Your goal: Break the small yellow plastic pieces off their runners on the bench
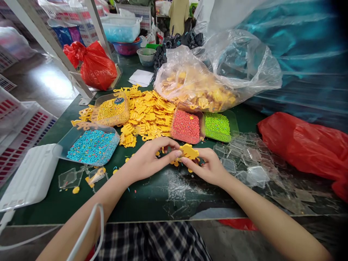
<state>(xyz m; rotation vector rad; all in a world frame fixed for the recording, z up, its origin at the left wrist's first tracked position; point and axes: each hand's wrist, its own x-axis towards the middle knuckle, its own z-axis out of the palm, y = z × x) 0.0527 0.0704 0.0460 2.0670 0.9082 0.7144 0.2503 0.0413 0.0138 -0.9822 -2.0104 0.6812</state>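
Note:
Both hands meet over the front middle of the table around one flat yellow plastic piece with a notched outline. My left hand pinches its left side between thumb and fingers. Its right side and lower edge are gripped by my right hand. Just beyond them stands a clear tray of red beads, with a tray of green beads to its right. A heap of yellow plastic pieces spreads behind my left hand. Small yellow bits lie under the hands, partly hidden.
Trays of blue beads and yellow beads stand at left. Clear plastic pieces lie at right beside a red bag. A large clear bag of yellow pieces sits behind. A white power strip rests at the left edge.

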